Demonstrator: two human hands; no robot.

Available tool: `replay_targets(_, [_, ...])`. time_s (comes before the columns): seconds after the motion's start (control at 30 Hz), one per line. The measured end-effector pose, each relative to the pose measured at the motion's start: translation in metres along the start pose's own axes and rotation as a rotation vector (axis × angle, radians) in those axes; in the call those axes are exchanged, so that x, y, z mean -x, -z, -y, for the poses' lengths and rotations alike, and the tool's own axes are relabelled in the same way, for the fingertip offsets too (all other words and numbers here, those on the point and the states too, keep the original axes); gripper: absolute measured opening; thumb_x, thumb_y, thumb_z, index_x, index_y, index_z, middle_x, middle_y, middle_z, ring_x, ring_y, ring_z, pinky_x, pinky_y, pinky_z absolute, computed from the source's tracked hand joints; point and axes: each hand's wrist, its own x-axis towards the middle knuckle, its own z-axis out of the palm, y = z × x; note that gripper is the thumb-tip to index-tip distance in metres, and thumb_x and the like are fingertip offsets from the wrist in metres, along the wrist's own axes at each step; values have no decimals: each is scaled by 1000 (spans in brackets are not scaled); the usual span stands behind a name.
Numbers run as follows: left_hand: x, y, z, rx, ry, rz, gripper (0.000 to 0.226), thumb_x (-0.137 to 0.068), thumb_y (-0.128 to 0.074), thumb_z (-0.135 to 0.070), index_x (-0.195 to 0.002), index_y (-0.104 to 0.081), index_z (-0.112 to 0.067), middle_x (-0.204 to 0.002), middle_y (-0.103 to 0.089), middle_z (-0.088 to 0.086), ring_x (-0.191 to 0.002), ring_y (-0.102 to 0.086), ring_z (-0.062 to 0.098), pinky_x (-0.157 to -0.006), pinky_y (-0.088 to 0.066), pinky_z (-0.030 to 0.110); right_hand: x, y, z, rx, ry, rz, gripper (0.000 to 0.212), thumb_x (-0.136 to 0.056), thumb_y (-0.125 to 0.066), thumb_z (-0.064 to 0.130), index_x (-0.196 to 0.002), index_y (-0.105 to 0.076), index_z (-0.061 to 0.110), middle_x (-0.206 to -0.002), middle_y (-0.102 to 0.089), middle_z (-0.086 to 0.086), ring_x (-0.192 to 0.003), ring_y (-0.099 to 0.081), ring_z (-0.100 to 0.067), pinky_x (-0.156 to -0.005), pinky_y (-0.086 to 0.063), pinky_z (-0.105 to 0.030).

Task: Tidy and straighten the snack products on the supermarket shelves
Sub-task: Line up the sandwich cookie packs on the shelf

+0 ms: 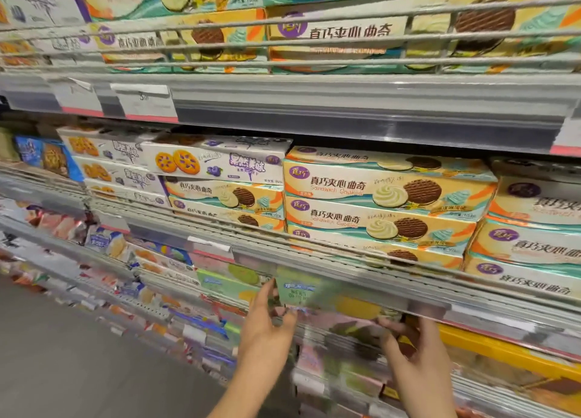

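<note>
Both hands are working at the third shelf down, just under its grey metal front rail [345, 279]. The left hand [267, 320] has its fingers curled round the left end of a pale green, flat cardboard snack box [301, 288] — thumb and fingertips pinch that end. The right hand [412, 348] is curled at the box's right end, near its yellow printed patch, but blur hides whether the fingers actually grip it or only touch; I cannot tell for sure. The box lies at the front edge of that shelf, slightly tilted, with its face partly hidden behind the rail.

The step in hand looks like squaring one box on this lower shelf. Next it probably needs to be slid level and pushed back so its front face lines up with the neighbouring green boxes [232, 279] to its left.

One shelf up, the cream and orange sandwich-cookie boxes [386, 191] sit in neat stacks at the shelf's front edge. The white blueberry-biscuit box [217, 159] on top of the stack to their left lies askew — likely a later job.
</note>
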Motion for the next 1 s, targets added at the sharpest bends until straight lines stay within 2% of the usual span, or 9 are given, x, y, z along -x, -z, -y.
replay_targets(0.1, [-6, 12, 15, -21, -45, 42, 58, -96, -66, -20, -131, -39, -57, -150, -45, 2, -133, -51, 25, -108, -48, 45, 1, -10, 1, 57, 15, -93, 40, -78, -80, 17, -107, -58, 34, -95, -65, 2, -91, -69, -21, -76, -60, -44])
replay_targets(0.17, [-9, 21, 24, 9, -102, 123, 54, -97, -66, -19, -141, -44, -41, -149, -45, 1, -134, -51, 22, -102, -52, 30, 3, -15, 6, 144, 35, -152, 38, -77, -81, 4, -86, -56, 31, -89, -54, -4, -79, -64, -18, -68, -54, -29])
replay_targets(0.23, [-12, 30, 30, -4, -162, 163, 45, -99, -63, -27, -138, -45, -37, -137, -51, -12, -121, -56, 9, -87, -51, 12, 6, -19, 13, 168, 36, -212, 39, -77, -84, 3, -90, -55, 25, -86, -52, -10, -76, -60, -14, -63, -45, -16])
replay_targets(0.37, [-14, 42, 39, -10, -169, 270, 40, -94, -63, -36, -130, -47, -37, -121, -60, -22, -100, -65, 6, -84, -53, 28, 24, -24, 20, 172, 12, -300, 56, -75, -88, 19, -121, -57, 22, -106, -56, -4, -87, -59, -14, -77, -41, -22])
replay_targets(0.53, [-21, 59, 49, -3, -189, 346, 25, -94, -64, -26, -114, -53, -38, -98, -66, -22, -88, -66, -2, -77, -53, 22, 54, -31, 24, 104, 1, -304, 54, -67, -88, 16, -111, -61, 30, -144, -55, 13, -122, -58, -4, -88, -46, -7])
replay_targets(0.63, [-25, 69, 62, 5, -234, 397, 18, -92, -65, -27, -106, -59, -36, -93, -70, -26, -90, -64, -4, -81, -53, 27, 69, -36, 27, -28, -21, -290, 59, -69, -81, -8, -103, -59, 34, -141, -60, 0, -118, -63, -5, -79, -53, -7])
replay_targets(0.73, [-26, 76, 70, 14, -259, 436, 19, -88, -63, -35, -107, -63, -35, -97, -72, -22, -90, -66, 1, -86, -56, 38, 84, -36, 32, -129, -41, -287, 59, -71, -72, -24, -112, -54, 14, -107, -75, 9, -85, -70, 5, -64, -55, -10])
replay_targets(0.9, [-31, 85, 67, -50, -379, 431, 26, -95, -63, -26, -117, -64, -41, -100, -70, -24, -97, -64, -5, -92, -54, 30, 97, -25, 17, -140, -112, -315, 69, -69, -81, -7, -128, -59, 20, -116, -72, -9, -85, -71, -3, -71, -58, -14])
replay_targets(1.0, [-36, 91, 63, -258, -518, 268, 44, -99, -56, -31, -141, -50, -41, -139, -49, -26, -129, -45, -5, -114, -33, 20, 96, -20, 18, -125, -122, -288, 60, -65, -87, 1, -114, -65, 28, -111, -74, -3, -85, -70, 4, -77, -54, -8])
